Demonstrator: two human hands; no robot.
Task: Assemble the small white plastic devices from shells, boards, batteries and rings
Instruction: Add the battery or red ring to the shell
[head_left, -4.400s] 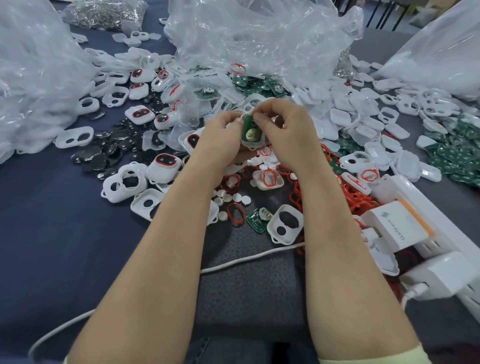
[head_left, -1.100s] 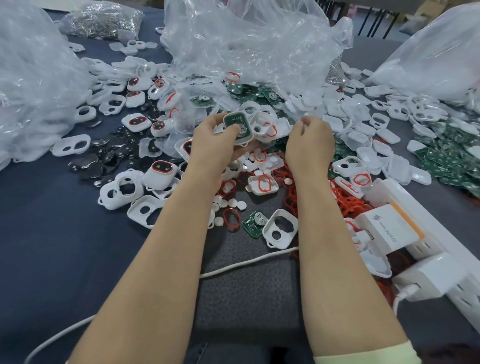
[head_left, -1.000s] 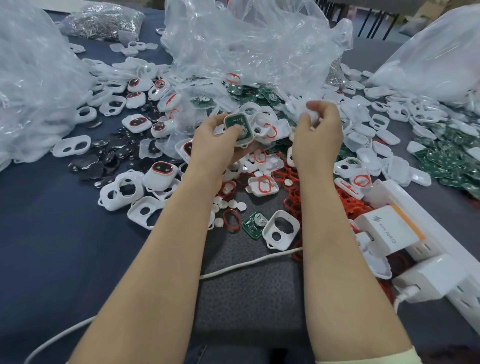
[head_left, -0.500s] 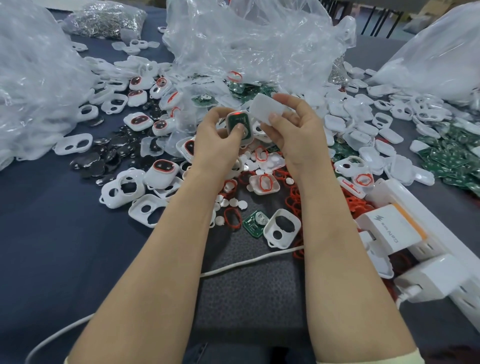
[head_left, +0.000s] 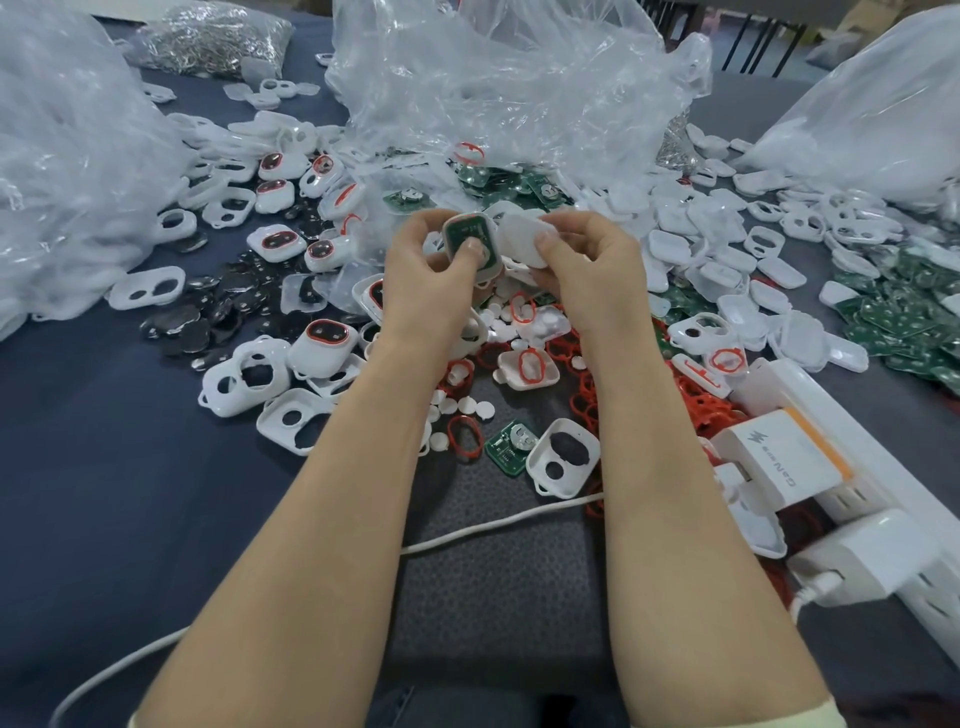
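While both forearms reach out over a dark blue desk (head_left: 104, 467) strewn with parts, the person holds the two halves of one device up above the pile, close together. The left grip (head_left: 421, 270) is curled round a white shell half (head_left: 470, 244) with a green board seated in it. The thumb presses on the board's face, probably to keep it from slipping out while the shell tilts toward the camera. The right grip (head_left: 587, 270) pinches a plain white cover (head_left: 522, 236) between thumb and fingers, just beside the open half; whether their edges touch is unclear. The cover seems held this way so it can be swung over and pressed shut on the board, which looks like the step in hand. Below the hands lie loose red rings (head_left: 696, 405), small white discs (head_left: 467, 405), a spare board (head_left: 511, 447) and a front shell with two holes (head_left: 563, 457), all within easy reach. Heaps of white shells, green boards (head_left: 893, 317) and dark pads (head_left: 208, 312) spread beyond, beside crumpled clear bags (head_left: 493, 88). A white power strip (head_left: 831, 467) with chargers sits at the right.
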